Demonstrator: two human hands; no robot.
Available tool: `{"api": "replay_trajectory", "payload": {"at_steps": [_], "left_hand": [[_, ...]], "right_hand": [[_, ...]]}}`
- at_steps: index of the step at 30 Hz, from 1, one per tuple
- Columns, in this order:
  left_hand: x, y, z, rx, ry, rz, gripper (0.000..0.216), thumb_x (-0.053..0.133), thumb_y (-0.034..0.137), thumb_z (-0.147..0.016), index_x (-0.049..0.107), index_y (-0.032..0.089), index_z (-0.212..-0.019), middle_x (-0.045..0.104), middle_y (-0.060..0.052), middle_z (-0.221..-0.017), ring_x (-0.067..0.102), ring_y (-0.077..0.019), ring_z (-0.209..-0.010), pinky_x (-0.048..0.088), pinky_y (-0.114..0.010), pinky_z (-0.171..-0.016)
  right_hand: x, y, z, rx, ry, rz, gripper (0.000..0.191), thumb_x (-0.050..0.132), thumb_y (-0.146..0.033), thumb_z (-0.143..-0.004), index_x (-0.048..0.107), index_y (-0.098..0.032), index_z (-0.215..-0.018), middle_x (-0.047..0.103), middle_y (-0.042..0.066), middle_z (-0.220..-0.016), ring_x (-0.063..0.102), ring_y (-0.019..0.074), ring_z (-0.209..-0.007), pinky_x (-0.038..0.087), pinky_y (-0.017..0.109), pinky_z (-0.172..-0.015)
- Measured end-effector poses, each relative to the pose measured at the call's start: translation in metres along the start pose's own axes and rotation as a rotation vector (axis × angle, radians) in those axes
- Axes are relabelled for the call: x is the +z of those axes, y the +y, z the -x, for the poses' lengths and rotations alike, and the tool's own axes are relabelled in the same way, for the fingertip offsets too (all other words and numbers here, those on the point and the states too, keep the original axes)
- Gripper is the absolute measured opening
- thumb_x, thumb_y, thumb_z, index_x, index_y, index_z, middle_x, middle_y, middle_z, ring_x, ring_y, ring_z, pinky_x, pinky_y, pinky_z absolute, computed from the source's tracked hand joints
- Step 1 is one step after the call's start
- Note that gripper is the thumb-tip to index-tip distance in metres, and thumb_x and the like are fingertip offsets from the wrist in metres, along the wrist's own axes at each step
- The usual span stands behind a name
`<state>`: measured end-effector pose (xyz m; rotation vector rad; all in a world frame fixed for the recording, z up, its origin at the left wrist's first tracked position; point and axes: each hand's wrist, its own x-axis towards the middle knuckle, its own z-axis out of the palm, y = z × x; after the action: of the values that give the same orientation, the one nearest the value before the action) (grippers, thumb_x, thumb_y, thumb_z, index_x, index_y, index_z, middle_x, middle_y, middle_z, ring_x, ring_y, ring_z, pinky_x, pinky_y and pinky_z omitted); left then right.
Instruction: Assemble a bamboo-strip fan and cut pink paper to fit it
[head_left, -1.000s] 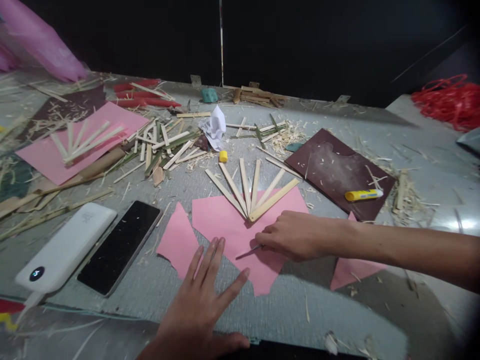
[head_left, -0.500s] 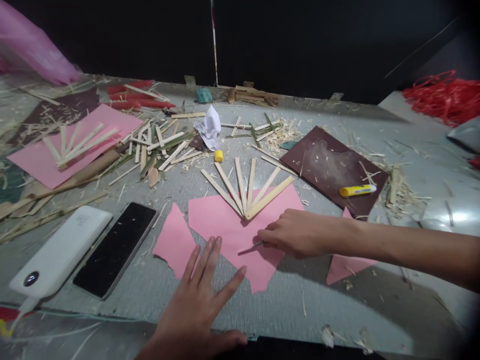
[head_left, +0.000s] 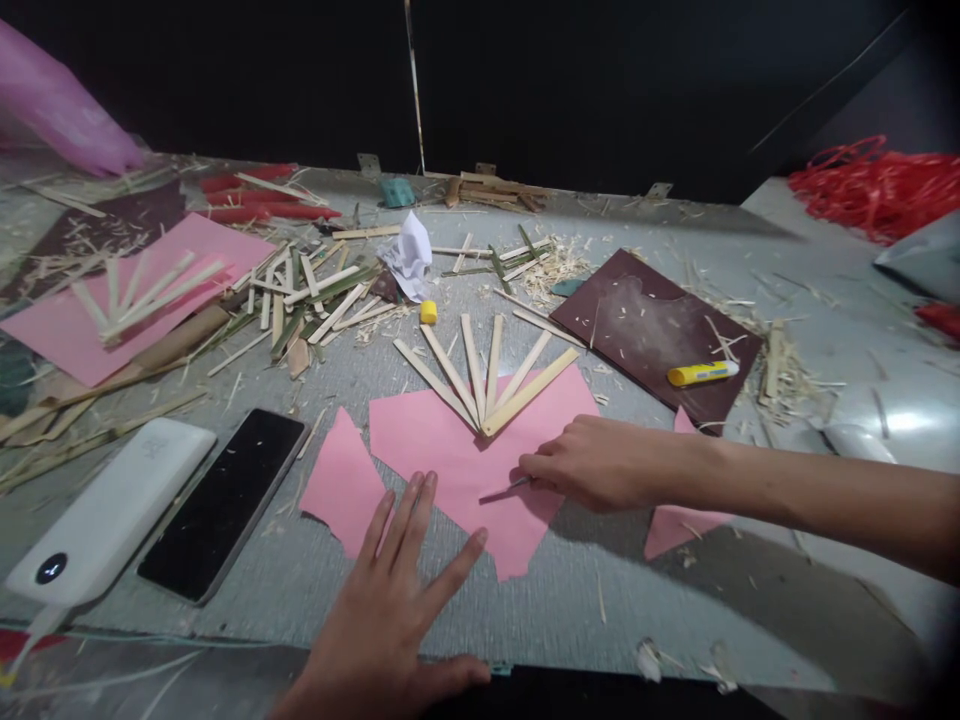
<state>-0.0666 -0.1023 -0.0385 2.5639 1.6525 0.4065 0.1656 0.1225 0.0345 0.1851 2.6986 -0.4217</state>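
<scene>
Potentially, the pink paper (head_left: 450, 462) may tear if the right hand (head_left: 600, 465), clenched around the thin blade (head_left: 501, 493), drags while the splayed left hand (head_left: 394, 605) presses too lightly.

Left hand (head_left: 397, 600) is pointing splayed to one o'clock; right hand (head_left: 589, 465) is gripping. Its forearm (head_left: 795, 492) is extending from three o'clock.

The one camera rides on the person's head, looking forward and down over the worktop (head_left: 547, 620), much as I'd see it leaning in from above. It sits close: the left hand (head_left: 394, 600) looms large at the bottom and the right hand (head_left: 589, 465) reaches in from the right. The pink sheet (head_left: 435, 450) falls near the middle, and the view stretches back to the dark panel (head_left: 600, 90) across the top.
</scene>
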Motion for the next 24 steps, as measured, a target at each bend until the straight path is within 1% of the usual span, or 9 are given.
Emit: {"api": "replay_trajectory", "payload": {"at_steps": [4,7,12,15,24], "left_hand": [[0.0,-0.001,0.0,0.004,-0.014,0.005,0.103,0.056,0.088,-0.087,0.029,0.032,-0.17,-0.005,-0.025,-0.177,0.022,-0.0548,-0.158,0.02,-0.066,-0.12],[0.0,0.0,0.0,0.007,-0.024,0.003,0.103,0.056,0.088,-0.088,0.028,0.031,-0.17,-0.005,-0.027,-0.176,0.019,-0.0557,-0.158,0.02,-0.067,-0.119],[-0.001,0.0,0.0,0.007,-0.025,0.003,0.106,0.057,0.087,-0.088,0.023,0.031,-0.171,-0.005,-0.026,-0.177,0.016,-0.0533,-0.16,0.018,-0.066,-0.122],[-0.001,0.001,-0.001,0.009,-0.012,-0.001,0.106,0.059,0.086,-0.088,0.023,0.031,-0.171,-0.004,-0.025,-0.177,0.016,-0.0525,-0.161,0.017,-0.065,-0.123],[-0.002,0.001,-0.001,0.019,-0.021,-0.022,0.102,0.06,0.084,-0.089,0.027,0.031,-0.17,-0.001,-0.027,-0.176,0.015,-0.0533,-0.161,0.022,-0.068,-0.12]], "right_hand": [[-0.001,-0.001,0.004,0.025,-0.01,0.0,0.012,0.058,-0.011,-0.099,0.064,-0.016,-0.109,0.076,0.007,-0.088,0.055,0.0146,-0.058,0.015,0.034,-0.056],[-0.001,-0.001,0.007,0.033,-0.002,-0.012,0.011,0.056,-0.011,-0.1,0.064,-0.015,-0.107,0.076,0.007,-0.087,0.055,0.0149,-0.058,0.016,0.034,-0.056],[0.002,-0.001,0.011,0.064,-0.022,-0.03,0.014,0.057,-0.008,-0.098,0.064,-0.015,-0.109,0.077,0.008,-0.089,0.057,0.0157,-0.06,0.017,0.033,-0.056],[0.004,-0.002,0.014,0.086,-0.018,-0.042,0.015,0.057,-0.007,-0.098,0.064,-0.015,-0.108,0.077,0.009,-0.09,0.059,0.0163,-0.062,0.017,0.033,-0.057],[0.013,-0.002,0.024,0.097,0.028,-0.027,0.014,0.057,-0.006,-0.096,0.062,-0.016,-0.105,0.075,0.007,-0.086,0.057,0.0161,-0.061,0.017,0.032,-0.057]]}}
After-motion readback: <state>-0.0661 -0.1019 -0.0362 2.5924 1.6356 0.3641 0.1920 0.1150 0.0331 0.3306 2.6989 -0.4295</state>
